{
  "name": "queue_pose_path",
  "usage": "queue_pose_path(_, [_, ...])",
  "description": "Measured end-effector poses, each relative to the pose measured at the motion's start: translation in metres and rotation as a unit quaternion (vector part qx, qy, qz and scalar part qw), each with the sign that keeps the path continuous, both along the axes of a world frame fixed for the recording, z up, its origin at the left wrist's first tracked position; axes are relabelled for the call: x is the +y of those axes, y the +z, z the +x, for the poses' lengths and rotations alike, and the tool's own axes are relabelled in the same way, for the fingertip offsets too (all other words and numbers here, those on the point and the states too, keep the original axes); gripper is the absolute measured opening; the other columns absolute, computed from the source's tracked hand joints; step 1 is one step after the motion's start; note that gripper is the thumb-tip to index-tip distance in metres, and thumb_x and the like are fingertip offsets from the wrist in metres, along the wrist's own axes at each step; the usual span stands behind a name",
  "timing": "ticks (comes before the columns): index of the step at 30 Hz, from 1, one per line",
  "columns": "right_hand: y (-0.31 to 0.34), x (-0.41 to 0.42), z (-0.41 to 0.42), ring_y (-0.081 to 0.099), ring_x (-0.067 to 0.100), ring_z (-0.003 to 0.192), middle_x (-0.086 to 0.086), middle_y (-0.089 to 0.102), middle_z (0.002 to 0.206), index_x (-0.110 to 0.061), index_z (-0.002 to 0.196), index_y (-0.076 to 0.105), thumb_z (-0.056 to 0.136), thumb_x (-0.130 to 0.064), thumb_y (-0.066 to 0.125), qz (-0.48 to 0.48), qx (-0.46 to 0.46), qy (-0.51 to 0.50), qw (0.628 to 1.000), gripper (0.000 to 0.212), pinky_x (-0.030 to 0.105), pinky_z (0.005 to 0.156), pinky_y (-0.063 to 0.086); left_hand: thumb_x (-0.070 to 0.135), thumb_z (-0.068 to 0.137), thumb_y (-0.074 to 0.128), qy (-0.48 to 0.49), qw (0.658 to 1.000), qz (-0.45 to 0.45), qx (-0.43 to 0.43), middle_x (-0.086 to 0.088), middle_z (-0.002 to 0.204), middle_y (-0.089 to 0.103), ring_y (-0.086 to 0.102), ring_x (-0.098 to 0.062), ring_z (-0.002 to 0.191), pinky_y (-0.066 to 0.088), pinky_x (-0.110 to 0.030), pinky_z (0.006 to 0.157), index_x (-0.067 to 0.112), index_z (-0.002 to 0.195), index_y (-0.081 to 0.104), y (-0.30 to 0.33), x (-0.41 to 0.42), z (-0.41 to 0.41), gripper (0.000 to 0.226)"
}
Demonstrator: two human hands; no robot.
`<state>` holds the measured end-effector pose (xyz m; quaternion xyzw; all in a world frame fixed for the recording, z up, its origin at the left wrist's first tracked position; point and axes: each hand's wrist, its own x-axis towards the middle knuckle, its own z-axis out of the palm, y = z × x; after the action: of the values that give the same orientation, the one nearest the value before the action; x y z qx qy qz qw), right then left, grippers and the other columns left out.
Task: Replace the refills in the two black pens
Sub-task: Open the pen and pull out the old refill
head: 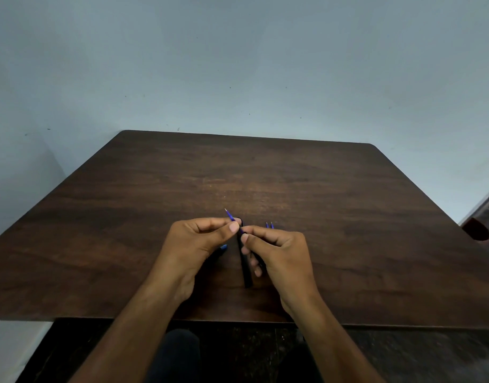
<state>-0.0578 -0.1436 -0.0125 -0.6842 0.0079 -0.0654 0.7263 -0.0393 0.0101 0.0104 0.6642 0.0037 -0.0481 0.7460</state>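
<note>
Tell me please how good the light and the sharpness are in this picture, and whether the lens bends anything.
Head view: dim, even light, no glare; the black pen almost merges with the dark table; the blue refill between the left hand and right hand stays readable; soft overall; wide-angle lens splays the table edges.

both hands meet over the dark wooden table [154, 189]. left hand [193, 244] pinches a blue refill [230, 215] poking up, right hand [279, 252] grips the black pen barrel [246, 269]. two more blue refills [269, 225] peek out just behind the right hand.
</note>
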Motion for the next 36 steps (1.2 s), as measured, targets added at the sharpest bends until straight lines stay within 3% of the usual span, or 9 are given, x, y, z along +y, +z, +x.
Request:
queue_pose_path(3, [-0.002,0.0,0.001,0.055,0.013,0.051,0.007,0.073,0.066,-0.022,0.091,0.082,0.086,-0.017,0.074,-0.001,-0.003,0.001,1.0,0.01,0.026,0.046,0.044,0.036,0.061,0.084,0.014,1.0,-0.023,0.017,0.004,0.069,0.07,0.054,0.002,0.052,0.044,-0.012,0.049,0.014,0.091,0.083,0.002,0.002,0.005,0.037])
queue_pose_path(5, [-0.003,0.001,0.001,0.054,0.012,0.05,0.006,0.073,0.066,-0.022,0.09,0.082,0.087,-0.016,0.074,-0.003,0.001,0.0,1.0,0.011,0.026,0.045,0.043,0.043,0.058,0.084,0.039,0.999,-0.007,0.019,0.005,0.063,0.063,0.048,-0.001,0.054,0.042,-0.016,0.051,0.017,0.09,0.083,0.002,0.005,0.009,0.042])
queue_pose_path(10, [-0.005,0.001,0.0,0.056,0.011,0.05,0.007,0.075,0.069,-0.025,0.091,0.082,0.087,-0.017,0.075,-0.017,0.005,0.0,1.0,0.012,0.024,0.046,0.045,0.037,0.066,0.079,0.081,0.996,-0.029,0.002,-0.003,0.093,0.08,0.059,-0.007,0.073,0.041,-0.025,0.064,0.013,0.087,0.081,0.008,0.013,0.012,0.032])
queue_pose_path(17, [0.0,0.001,0.0,0.054,0.011,0.047,0.008,0.074,0.068,-0.019,0.089,0.082,0.088,-0.013,0.074,-0.017,0.009,0.0,1.0,0.01,0.022,0.046,0.044,0.021,0.086,0.075,0.215,0.973,-0.082,-0.009,-0.001,0.087,0.079,0.062,-0.005,0.074,0.05,-0.024,0.066,0.015,0.09,0.077,0.011,0.021,0.017,0.008])
queue_pose_path(21, [0.005,0.002,0.0,0.055,0.012,0.049,0.008,0.075,0.069,-0.019,0.087,0.082,0.087,-0.015,0.074,-0.022,0.011,-0.001,1.0,0.009,0.023,0.046,0.046,0.015,0.087,0.074,0.207,0.973,-0.105,-0.013,-0.005,0.084,0.075,0.06,-0.008,0.072,0.051,-0.024,0.068,0.01,0.089,0.077,0.02,0.034,0.018,0.007])
queue_pose_path(25, [0.005,0.005,0.001,0.056,0.013,0.048,0.008,0.074,0.069,-0.018,0.087,0.082,0.087,-0.014,0.075,-0.027,0.005,-0.004,1.0,0.008,0.022,0.046,0.046,0.019,0.085,0.077,0.164,0.986,0.002,-0.02,-0.006,0.083,0.078,0.06,-0.011,0.073,0.051,-0.029,0.071,0.007,0.088,0.079,0.022,0.055,0.02,0.012])
queue_pose_path(27, [0.005,0.007,0.001,0.055,0.014,0.049,0.009,0.074,0.068,-0.017,0.087,0.082,0.088,-0.013,0.074,-0.027,0.002,0.001,1.0,0.009,0.024,0.046,0.046,0.022,0.085,0.077,0.166,0.981,0.093,-0.039,-0.002,0.078,0.078,0.06,-0.004,0.068,0.051,-0.026,0.069,0.011,0.083,0.08,0.018,0.068,0.022,0.012])
queue_pose_path(31, [0.006,0.012,0.001,0.052,0.013,0.046,0.01,0.072,0.066,-0.013,0.085,0.081,0.088,-0.009,0.073,-0.017,0.009,0.013,1.0,0.011,0.022,0.043,0.044,0.031,0.083,0.079,0.235,0.919,0.306,-0.076,0.014,0.071,0.075,0.066,0.01,0.07,0.053,-0.02,0.07,0.024,0.074,0.08,0.006,0.087,0.027,0.011])
queue_pose_path(36, [0.007,0.015,0.002,0.053,0.018,0.051,0.012,0.073,0.07,-0.013,0.088,0.081,0.09,-0.009,0.071,-0.036,0.023,0.022,0.999,0.011,0.025,0.045,0.046,0.035,0.079,0.082,0.245,0.884,0.397,-0.037,0.014,0.054,0.068,0.063,0.003,0.052,0.053,-0.019,0.058,0.025,0.07,0.081,-0.006,0.099,0.03,0.013])
